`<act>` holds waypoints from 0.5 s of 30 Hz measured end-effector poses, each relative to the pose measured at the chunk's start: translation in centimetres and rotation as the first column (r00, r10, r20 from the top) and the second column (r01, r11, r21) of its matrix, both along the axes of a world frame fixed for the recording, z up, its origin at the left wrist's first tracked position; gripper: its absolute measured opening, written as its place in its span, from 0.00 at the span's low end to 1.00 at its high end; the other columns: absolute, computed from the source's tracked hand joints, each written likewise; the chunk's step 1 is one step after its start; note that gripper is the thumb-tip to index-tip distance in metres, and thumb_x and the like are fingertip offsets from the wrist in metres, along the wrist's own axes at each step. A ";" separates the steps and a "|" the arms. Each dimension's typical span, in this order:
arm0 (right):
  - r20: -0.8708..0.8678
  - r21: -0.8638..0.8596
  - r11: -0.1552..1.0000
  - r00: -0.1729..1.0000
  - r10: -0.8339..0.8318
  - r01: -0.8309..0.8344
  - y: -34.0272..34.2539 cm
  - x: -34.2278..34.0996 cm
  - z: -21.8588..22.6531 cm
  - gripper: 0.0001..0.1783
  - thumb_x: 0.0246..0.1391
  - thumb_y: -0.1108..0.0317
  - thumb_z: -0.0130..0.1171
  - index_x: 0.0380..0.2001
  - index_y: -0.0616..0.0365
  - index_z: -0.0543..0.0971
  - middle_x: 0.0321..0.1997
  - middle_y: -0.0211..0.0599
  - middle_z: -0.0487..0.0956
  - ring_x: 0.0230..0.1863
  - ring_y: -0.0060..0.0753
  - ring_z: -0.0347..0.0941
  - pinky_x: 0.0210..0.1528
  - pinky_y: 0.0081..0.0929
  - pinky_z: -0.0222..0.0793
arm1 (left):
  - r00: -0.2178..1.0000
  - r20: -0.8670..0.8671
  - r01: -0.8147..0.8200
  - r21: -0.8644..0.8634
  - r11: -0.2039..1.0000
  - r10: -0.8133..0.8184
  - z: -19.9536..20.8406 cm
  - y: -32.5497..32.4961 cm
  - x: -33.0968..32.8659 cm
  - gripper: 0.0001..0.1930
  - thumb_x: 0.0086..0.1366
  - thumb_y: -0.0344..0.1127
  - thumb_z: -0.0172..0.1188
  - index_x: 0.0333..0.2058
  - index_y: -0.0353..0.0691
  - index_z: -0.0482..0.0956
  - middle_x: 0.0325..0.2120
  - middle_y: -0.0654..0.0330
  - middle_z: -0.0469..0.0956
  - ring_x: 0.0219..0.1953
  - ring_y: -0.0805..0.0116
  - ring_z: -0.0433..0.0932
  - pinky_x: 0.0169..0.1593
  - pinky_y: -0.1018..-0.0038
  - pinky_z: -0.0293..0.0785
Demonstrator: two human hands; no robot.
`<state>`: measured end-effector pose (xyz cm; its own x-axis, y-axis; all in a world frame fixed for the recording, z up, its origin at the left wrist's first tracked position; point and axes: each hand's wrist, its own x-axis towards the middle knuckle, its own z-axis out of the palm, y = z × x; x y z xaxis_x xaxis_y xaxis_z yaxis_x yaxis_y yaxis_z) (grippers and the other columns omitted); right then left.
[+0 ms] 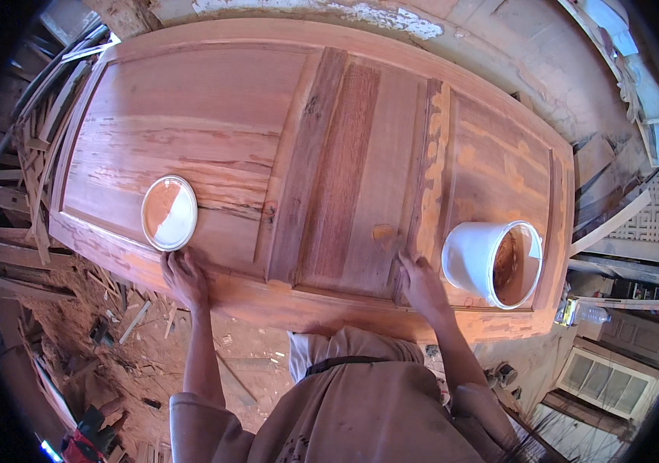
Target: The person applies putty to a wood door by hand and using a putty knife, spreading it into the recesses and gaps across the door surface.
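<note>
My left hand (184,279) is at the near rim of a round white bucket lid (178,219), its fingertips partly hidden there. Brown putty covers part of the lid. Over the near middle of a large panelled wooden door (252,170), my right hand (424,287) has its fingers drawn together in a pinch. Whatever they hold is too small to make out. Just beyond those fingertips, a small orange putty patch (382,231) marks the panel. To the right, a white bucket (468,258) lies tipped toward the right, with brown putty inside.
Scrap wood strips (40,177) are heaped at the left. Sawdust and offcuts cover the floor (136,347). A plastered wall (499,38) runs behind the door's far edge. At the lower right stand a pale framed panel (606,382) and a clear bottle (593,313).
</note>
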<state>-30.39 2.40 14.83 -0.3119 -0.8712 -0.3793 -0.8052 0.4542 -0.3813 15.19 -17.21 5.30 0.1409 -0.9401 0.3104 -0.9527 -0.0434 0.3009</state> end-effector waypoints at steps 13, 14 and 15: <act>0.060 0.321 0.916 0.970 0.235 -0.241 -4.5 -1.0 1.5 0.24 0.62 0.66 0.50 0.61 0.52 0.74 0.46 0.64 0.78 0.43 0.65 0.78 0.49 0.50 0.76 | 1.000 0.004 -0.004 0.006 1.000 0.004 -0.4 -0.2 0.2 0.23 0.72 0.46 0.54 0.52 0.30 0.73 0.58 0.43 0.70 0.62 0.43 0.67 0.64 0.52 0.62; 0.028 0.288 0.934 0.977 0.211 -0.210 -3.5 -0.7 1.4 0.24 0.62 0.66 0.50 0.62 0.51 0.73 0.46 0.64 0.78 0.43 0.64 0.78 0.48 0.51 0.76 | 1.000 0.006 -0.008 0.008 1.000 0.008 -0.1 -0.1 0.0 0.23 0.72 0.46 0.54 0.52 0.30 0.73 0.58 0.43 0.70 0.62 0.43 0.67 0.64 0.52 0.62; -0.002 0.253 0.951 0.983 0.186 -0.180 -3.0 -0.5 1.3 0.25 0.63 0.66 0.50 0.63 0.50 0.72 0.46 0.64 0.78 0.42 0.64 0.78 0.47 0.51 0.76 | 1.000 -0.015 -0.004 0.013 1.000 0.004 0.2 -0.1 -0.3 0.23 0.72 0.46 0.54 0.52 0.30 0.73 0.59 0.43 0.70 0.62 0.43 0.67 0.65 0.52 0.62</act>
